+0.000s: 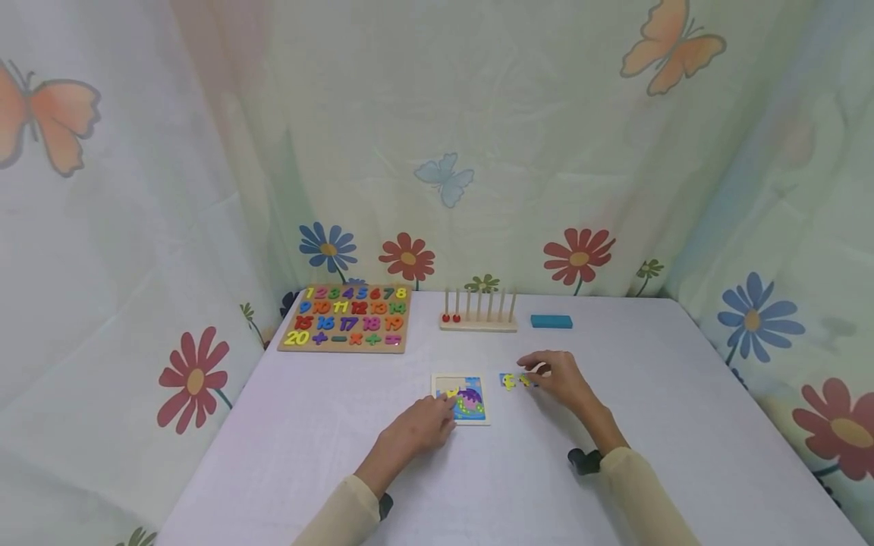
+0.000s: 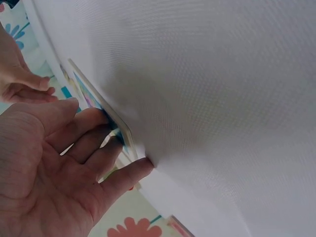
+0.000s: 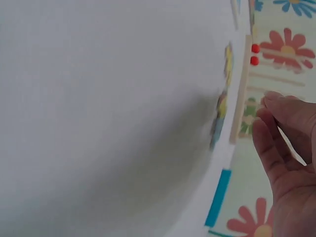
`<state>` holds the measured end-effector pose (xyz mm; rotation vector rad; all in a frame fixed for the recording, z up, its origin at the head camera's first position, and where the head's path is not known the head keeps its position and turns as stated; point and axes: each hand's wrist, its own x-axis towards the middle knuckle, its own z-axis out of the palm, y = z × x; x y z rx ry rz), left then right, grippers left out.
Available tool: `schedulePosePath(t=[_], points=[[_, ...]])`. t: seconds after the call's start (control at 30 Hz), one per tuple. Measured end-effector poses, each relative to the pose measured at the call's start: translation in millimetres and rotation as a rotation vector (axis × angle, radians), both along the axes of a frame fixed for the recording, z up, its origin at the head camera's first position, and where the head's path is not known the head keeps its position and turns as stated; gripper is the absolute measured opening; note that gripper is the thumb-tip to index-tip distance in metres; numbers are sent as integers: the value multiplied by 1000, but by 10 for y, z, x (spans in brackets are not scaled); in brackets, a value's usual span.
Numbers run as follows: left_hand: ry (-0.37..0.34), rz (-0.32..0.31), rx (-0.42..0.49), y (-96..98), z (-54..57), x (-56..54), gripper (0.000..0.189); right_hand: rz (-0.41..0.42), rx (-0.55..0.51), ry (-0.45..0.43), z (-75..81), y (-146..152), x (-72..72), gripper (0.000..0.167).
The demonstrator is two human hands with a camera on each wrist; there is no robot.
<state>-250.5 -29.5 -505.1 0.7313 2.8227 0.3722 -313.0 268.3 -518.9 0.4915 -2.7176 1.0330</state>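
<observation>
A small wooden picture puzzle (image 1: 471, 402) in a pale frame lies on the table, showing a purple and pink figure on blue. My left hand (image 1: 422, 425) rests at its lower left, fingertips on the picture. In the left wrist view the fingers bend loosely over the edge of the frame (image 2: 118, 121), and one finger touches the cloth. Right of the puzzle lie two loose yellow and blue puzzle pieces (image 1: 507, 381). My right hand (image 1: 561, 378) hovers over the right-hand piece (image 3: 219, 118), partly covering it in the head view. No object shows between its thumb and fingers.
A board of coloured numbers (image 1: 348, 318) lies at the back left. Behind the puzzle stands a wooden peg counter (image 1: 478, 326) with two red beads. A teal block (image 1: 551, 321) is at the back right. Flowered curtains (image 1: 512, 189) surround the white table.
</observation>
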Motion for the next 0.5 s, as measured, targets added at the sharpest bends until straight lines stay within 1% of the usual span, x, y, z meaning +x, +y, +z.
schedulePosePath(t=[0.13,0.33,0.5], points=[[2,14,12,16,-10,3,44,54,-28,-1,55,-171,35,25],[10,34,19,33,-6,-14,44,148,-35,-38,71,-407,21,23],[16,41,51,31,-12,-51,34,209,-45,-45,36,-563,17,24]])
